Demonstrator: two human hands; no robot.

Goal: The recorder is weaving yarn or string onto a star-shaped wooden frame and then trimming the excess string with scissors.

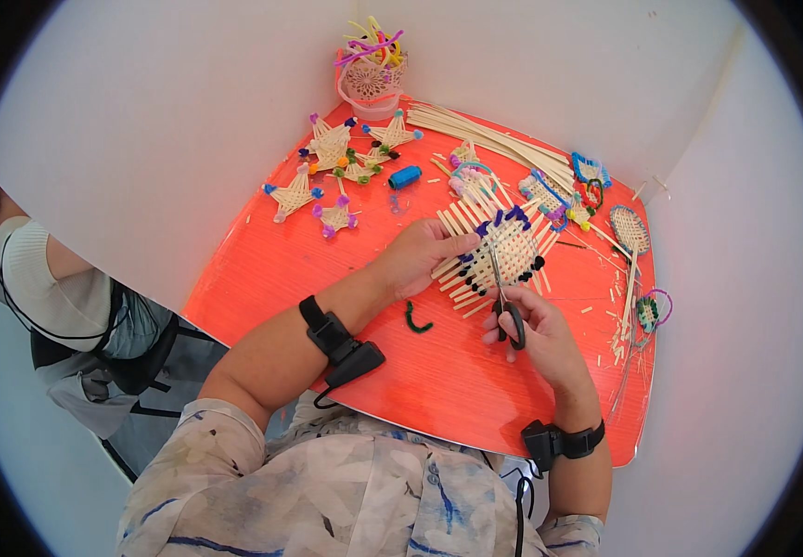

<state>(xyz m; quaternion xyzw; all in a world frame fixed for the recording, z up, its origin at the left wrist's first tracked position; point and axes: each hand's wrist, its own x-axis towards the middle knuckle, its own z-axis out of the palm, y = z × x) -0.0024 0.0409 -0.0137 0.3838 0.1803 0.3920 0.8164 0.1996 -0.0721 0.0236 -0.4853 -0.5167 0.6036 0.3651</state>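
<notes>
My left hand [418,258] pinches the left edge of a woven mat of pale bamboo strips [518,254], whose loose strip ends stick out around it. Dark blue and black pipe-cleaner pieces are wound along parts of the mat's edge. The fingers of my right hand [542,332] are closed round the black handles of a pair of scissors [511,327]. Its metal blades point away from me and lie over the mat; I cannot tell whether they touch it. A short, curved dark green pipe cleaner [416,319] lies on the red table [373,371] below my left hand.
Several woven stars [330,148] with coloured tips lie at the back left, near a blue thread spool [405,177]. A pink basket [371,88] of pipe cleaners stands behind. Long bamboo strips [494,135], small woven pieces [629,228] and scraps lie toward the right. White partitions [550,56] border the table.
</notes>
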